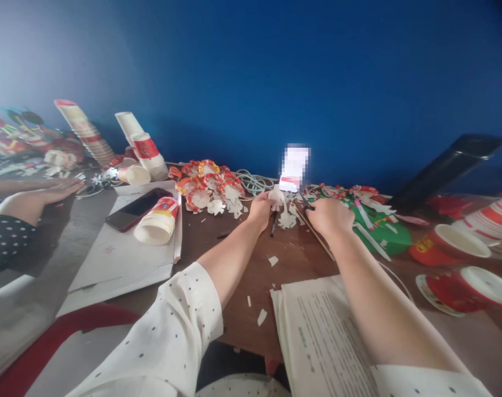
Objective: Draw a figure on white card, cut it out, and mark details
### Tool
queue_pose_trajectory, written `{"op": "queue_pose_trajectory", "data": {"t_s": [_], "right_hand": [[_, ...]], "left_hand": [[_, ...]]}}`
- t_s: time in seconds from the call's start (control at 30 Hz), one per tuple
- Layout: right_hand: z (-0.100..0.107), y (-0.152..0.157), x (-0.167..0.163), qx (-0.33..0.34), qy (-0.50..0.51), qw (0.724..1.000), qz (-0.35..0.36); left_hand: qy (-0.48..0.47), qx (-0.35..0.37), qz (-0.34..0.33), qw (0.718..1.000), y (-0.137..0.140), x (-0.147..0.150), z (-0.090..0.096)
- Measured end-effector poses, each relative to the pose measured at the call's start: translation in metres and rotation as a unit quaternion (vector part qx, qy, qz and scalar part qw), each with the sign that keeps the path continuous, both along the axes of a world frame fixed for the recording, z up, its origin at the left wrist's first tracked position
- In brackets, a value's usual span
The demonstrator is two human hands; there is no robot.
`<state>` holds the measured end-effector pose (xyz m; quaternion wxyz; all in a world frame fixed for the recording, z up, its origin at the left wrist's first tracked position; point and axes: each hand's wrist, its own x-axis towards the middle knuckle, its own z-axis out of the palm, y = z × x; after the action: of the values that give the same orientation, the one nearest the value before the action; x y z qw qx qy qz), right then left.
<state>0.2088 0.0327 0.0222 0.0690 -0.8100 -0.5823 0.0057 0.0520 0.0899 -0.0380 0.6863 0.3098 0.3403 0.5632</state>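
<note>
My left hand [262, 212] is closed on a white paper cut-out [276, 197], pinched at its edge above the table. To its right, my right hand [330, 216] is wrapped round black-handled scissors [307, 204], whose blades are partly hidden and point toward the cut-out. More white cut pieces [287, 218] lie on the table just below, between the two hands. Under the left hand there is a dark pen-like stick [273, 225]. A lit, blurred-out screen [294, 171] stands behind the hands, near the blue wall.
Red and white cut paper shapes [211, 184] are heaped left of my hands. A paper cup [156, 220] and a phone [137, 208] rest on white board [110, 264]. Printed pages [320, 325] lie in front. Red cups [444, 242] stand right; another person's hands [56, 190] are far left.
</note>
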Motion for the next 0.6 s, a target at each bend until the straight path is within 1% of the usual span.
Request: {"op": "queue_pose_trajectory", "data": {"t_s": [0.1, 0.17, 0.23, 0.27, 0.37, 0.43, 0.47, 0.53, 0.6], "right_hand": [[0.001, -0.001, -0.003, -0.028, -0.010, 1.000, -0.007], [-0.001, 0.000, 0.001, -0.037, 0.012, 0.999, 0.007], [0.000, 0.001, 0.007, -0.030, 0.043, 0.998, 0.022], [0.002, 0.001, 0.010, -0.012, 0.053, 0.998, 0.021], [0.015, -0.001, 0.022, 0.070, 0.107, 0.992, 0.003], [0.026, -0.004, 0.029, 0.139, 0.165, 0.976, 0.010], [0.031, -0.005, 0.033, 0.161, 0.194, 0.968, 0.014], [0.041, -0.007, 0.041, 0.179, 0.224, 0.958, 0.013], [0.049, -0.007, 0.049, 0.178, 0.226, 0.958, 0.003]], "left_hand": [[0.004, 0.009, 0.005, 1.000, 0.001, 0.001, -0.002], [0.012, 0.016, 0.004, 1.000, 0.001, 0.001, -0.003], [0.020, 0.019, 0.003, 1.000, 0.001, 0.002, -0.002], [0.023, 0.017, 0.003, 1.000, 0.001, 0.003, -0.002], [0.039, 0.013, 0.004, 0.999, 0.001, 0.004, -0.003], [0.061, 0.018, 0.008, 0.998, 0.002, 0.005, -0.005], [0.076, 0.023, 0.013, 0.997, 0.002, 0.006, -0.007], [0.109, 0.032, 0.024, 0.993, 0.004, 0.006, -0.010], [0.130, 0.045, 0.023, 0.990, 0.005, 0.007, -0.013]]}}
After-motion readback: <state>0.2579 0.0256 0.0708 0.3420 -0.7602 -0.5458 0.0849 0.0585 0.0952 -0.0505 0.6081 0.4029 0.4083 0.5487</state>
